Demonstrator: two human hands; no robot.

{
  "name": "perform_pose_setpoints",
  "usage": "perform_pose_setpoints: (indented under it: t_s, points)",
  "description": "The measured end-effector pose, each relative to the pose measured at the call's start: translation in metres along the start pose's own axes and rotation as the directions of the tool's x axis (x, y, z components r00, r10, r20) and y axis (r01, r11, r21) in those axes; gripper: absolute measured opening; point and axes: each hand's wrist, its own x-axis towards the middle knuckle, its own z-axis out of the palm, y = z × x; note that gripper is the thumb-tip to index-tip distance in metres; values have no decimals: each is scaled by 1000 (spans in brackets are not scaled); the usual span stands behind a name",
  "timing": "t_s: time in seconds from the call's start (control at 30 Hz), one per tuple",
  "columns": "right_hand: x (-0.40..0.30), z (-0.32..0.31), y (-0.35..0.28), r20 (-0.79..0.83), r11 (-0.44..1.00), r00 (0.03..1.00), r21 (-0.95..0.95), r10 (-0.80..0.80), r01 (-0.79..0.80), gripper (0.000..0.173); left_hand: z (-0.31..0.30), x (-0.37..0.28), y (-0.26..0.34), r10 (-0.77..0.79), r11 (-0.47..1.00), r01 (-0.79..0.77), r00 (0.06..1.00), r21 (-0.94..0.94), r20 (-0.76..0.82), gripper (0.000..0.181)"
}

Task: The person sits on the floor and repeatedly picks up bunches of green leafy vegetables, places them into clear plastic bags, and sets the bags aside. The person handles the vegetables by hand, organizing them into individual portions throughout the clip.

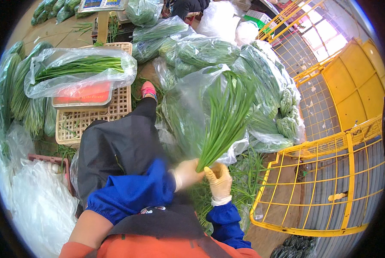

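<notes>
My left hand (187, 174), in a pale glove and blurred, grips a bunch of long green chives (226, 119) near its stem ends. Close beside it is my right hand (219, 183), also gloved. Its thumb is at the stem ends, and a gap shows between thumb and curled fingers. The leaves fan away from me over a large clear plastic bag (186, 109) with greens in it. On the scale (82, 95) at the left, another clear bag (79, 82) lies around a pile of chives (82, 67).
Filled bags of greens (208, 51) are heaped ahead. Yellow wire-mesh panels (318, 183) stand to the right. A cream plastic crate (121, 106) supports the scale. Plastic bags (40, 200) lie at lower left, loose chives (249, 174) on the floor. A person's dark-clothed leg (187, 8) shows at the top.
</notes>
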Motion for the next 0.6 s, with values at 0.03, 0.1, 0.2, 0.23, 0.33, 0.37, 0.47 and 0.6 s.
perform_pose_setpoints:
  t_s: [0.03, 0.1, 0.2, 0.23, 0.33, 0.37, 0.47, 0.6]
  points:
    - [5, 4, -6, -88, 990, 987, 33, -137, 140, 51, 2, 0, 0, 30, 991, -33, 999, 127, 22, 44]
    - [16, 2, -32, 122, 889, 993, 454, 1, -56, 42, 5, -1, 0, 80, 924, -103, 994, 368, 76, 45]
    - [28, 15, -36, 9, 647, 975, 747, 220, -152, 30, 1, -6, 11, 159, 963, -173, 984, 206, 82, 51]
    - [30, 20, -33, -13, 610, 973, 781, 232, -136, 32, -3, -6, 15, 184, 970, -193, 980, 150, 71, 53]
    - [32, 30, -47, 13, 714, 994, 694, 108, -87, 38, -17, 1, 16, -141, 954, 224, 920, -197, 365, 35]
    - [35, 31, -67, 79, 753, 995, 651, 61, -98, 35, -23, 2, 17, -220, 882, 382, 852, -275, 476, 29]
    - [80, 11, -61, 114, 856, 985, 514, -128, 51, 49, -42, 3, 42, -242, 844, 322, 942, -429, 231, 13]
    - [176, 9, -5, 84, 716, 979, 670, 188, -195, 35, -51, 9, 40, -274, 744, 248, 960, -620, 55, 14]
